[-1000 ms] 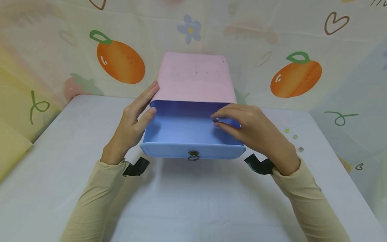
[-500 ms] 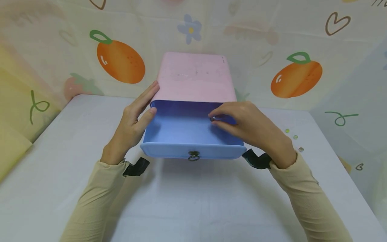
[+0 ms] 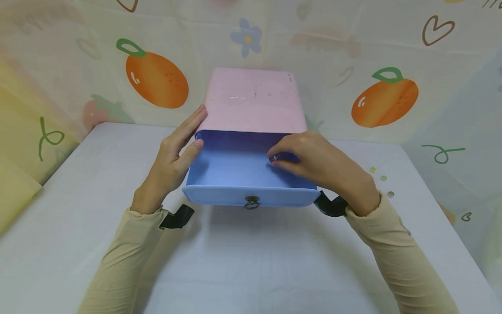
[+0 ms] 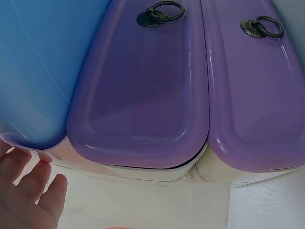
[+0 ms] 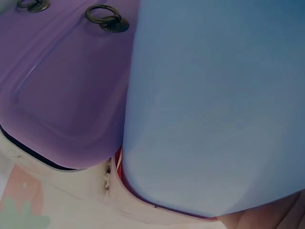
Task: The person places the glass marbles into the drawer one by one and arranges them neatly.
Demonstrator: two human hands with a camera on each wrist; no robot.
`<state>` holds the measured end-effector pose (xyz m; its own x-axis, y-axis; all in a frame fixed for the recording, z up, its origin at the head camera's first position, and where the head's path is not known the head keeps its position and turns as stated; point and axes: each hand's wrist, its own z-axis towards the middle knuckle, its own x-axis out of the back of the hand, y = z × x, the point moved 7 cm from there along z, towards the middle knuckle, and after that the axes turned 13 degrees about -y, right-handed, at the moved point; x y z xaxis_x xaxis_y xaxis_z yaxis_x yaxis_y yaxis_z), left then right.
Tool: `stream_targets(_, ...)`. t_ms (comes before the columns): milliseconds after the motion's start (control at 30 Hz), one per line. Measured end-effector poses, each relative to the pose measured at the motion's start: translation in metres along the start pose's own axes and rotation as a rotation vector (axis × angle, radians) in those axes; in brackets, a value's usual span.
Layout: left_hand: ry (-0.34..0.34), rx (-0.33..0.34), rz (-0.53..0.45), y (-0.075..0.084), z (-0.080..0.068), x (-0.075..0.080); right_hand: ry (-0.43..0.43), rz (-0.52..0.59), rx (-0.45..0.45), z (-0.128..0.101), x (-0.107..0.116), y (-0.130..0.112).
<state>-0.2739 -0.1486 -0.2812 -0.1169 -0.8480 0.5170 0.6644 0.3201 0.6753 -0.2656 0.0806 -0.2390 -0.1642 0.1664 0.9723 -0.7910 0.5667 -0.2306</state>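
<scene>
Fingertips of the right hand [image 3: 317, 163] pinched a small dark object [image 3: 273, 158], too small to identify, just above the floor of the pulled-out blue drawer [image 3: 235, 168], near its right wall. The left hand [image 3: 172, 155] lay open with straight fingers flat against the left side of the pink cabinet [image 3: 252, 100], its thumb resting on the drawer's left rim. The cabinet stood toward the far edge of the tabletop [image 3: 251, 261], roughly centred between the left and right edges, and the drawer projected toward the near edge with its ring pull [image 3: 251, 202] facing the person. Three small round beads [image 3: 382, 178] lay near the right edge of the tabletop, well apart from the drawer.

The step looked like setting the pinched piece down inside the drawer. Doing it well seemed to call for lowering the fingertips until the piece met the drawer floor before letting go, since a small, possibly round piece dropped from height could bounce or roll. The bracing left hand mattered too: a light cabinet could slide toward the far edge if the right wrist leaned on the drawer front. The wrist cameras showed two purple drawers [image 4: 143, 90] below the blue one, both closed.
</scene>
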Motion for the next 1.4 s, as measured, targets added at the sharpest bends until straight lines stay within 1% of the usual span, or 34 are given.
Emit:
stream_targets(167, 0.001, 0.003, -0.004, 0.001, 0.001, -0.001, -0.016, -0.002, 0.017, 0.001, -0.001, -0.001)
stream_targets(367, -0.001, 0.004, -0.004, 0.001, 0.002, -0.001, -0.018, -0.007, 0.015, 0.001, -0.001, 0.000)
stream_targets(633, 0.002, -0.002, -0.017, 0.002, 0.001, -0.002, 0.021, 0.010, -0.004, -0.007, 0.003, 0.001)
stream_targets(800, 0.000, -0.006, -0.010, 0.001, 0.001, -0.002, 0.078, 0.006, 0.001, -0.016, 0.006, -0.001)
stream_targets(1133, -0.003, -0.005, 0.002, 0.000, -0.001, -0.001, 0.230, -0.007, 0.081, -0.038, 0.015, -0.008)
stream_targets(1400, -0.002, -0.003, 0.006, 0.000, -0.001, -0.001, 0.312, -0.023, 0.057, -0.055, 0.019, -0.006)
